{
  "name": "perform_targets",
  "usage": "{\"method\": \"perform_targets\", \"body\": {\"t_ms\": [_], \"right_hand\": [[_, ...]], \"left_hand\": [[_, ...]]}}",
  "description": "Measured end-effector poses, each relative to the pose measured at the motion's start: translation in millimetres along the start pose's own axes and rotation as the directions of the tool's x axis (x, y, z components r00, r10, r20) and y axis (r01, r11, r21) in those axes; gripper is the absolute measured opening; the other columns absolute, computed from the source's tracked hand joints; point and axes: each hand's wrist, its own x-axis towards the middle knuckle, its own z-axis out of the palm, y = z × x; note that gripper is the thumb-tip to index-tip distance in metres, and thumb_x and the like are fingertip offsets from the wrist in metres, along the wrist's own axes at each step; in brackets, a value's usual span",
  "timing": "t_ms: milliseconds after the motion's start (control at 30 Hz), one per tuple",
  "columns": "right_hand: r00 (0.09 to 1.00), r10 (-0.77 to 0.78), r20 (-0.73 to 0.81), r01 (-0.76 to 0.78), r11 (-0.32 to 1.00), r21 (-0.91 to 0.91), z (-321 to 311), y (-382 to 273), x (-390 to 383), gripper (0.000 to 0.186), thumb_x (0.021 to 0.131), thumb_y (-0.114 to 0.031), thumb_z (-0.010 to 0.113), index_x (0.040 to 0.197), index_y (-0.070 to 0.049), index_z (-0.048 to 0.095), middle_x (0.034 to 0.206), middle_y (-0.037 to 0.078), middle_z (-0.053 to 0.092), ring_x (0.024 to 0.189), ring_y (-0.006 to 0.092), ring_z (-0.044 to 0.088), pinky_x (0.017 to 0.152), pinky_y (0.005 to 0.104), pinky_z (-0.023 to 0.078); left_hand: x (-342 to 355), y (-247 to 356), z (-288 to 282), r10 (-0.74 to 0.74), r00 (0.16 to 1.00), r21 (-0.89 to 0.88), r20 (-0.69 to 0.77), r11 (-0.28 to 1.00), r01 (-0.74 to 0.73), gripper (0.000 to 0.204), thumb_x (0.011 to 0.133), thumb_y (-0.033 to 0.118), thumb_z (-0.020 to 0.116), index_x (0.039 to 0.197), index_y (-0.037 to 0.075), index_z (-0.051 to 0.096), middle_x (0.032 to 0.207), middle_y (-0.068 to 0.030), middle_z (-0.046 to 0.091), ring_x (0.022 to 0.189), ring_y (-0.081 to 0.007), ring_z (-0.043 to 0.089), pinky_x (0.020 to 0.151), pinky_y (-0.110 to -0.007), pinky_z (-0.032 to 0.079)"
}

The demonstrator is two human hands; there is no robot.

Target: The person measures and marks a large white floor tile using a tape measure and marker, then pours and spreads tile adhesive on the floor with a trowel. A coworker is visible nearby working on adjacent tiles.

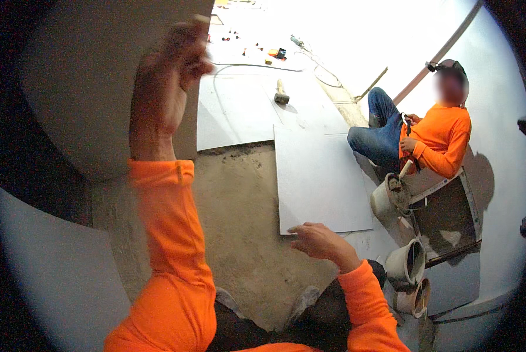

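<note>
My left hand is raised high along the edge of a dark wall panel, its bent fingers blurred; whether they grip that edge I cannot tell. My right hand is low at the near edge of a large white tile, open, index finger stretched out, nothing held. Left of that tile is bare, rough grey-brown screed. Beyond it lie more white tiles with a mallet on them.
A co-worker in orange sits at the right, holding a small tool. Buckets and a framed dark board stand along that side. Cables, a power tool and several small pieces lie at the back. A long pole leans there.
</note>
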Motion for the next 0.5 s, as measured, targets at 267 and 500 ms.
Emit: {"method": "perform_targets", "body": {"t_ms": [267,500], "right_hand": [[0.996,-0.044,-0.079,0.056,0.985,0.164,21.2,53.2,14.9,0.044,0.093,-0.029,0.069,0.130,-0.008,0.063,0.120,0.023,0.069,0.114,0.0419,0.065,0.099,0.0486,0.052],[0.988,-0.147,0.049,0.132,0.965,0.228,-2.2,63.0,14.4,0.053,0.097,-0.039,0.068,0.137,-0.006,0.059,0.126,0.024,0.066,0.117,0.0423,0.063,0.100,0.0494,0.052]], "left_hand": [[-94.5,52.8,175.9,-0.243,-0.136,0.228,0.960,0.967,-0.117,0.049,0.090,0.053,0.075,0.099,0.008,0.058,0.105,-0.0148,0.062,0.092,-0.0359,0.065,0.075,-0.045,0.055],[-104.4,32.5,223.4,-0.220,-0.189,0.217,0.957,0.975,-0.036,0.052,0.090,0.052,0.072,0.104,0.005,0.059,0.100,-0.0133,0.061,0.095,-0.0341,0.065,0.084,-0.044,0.053]]}}
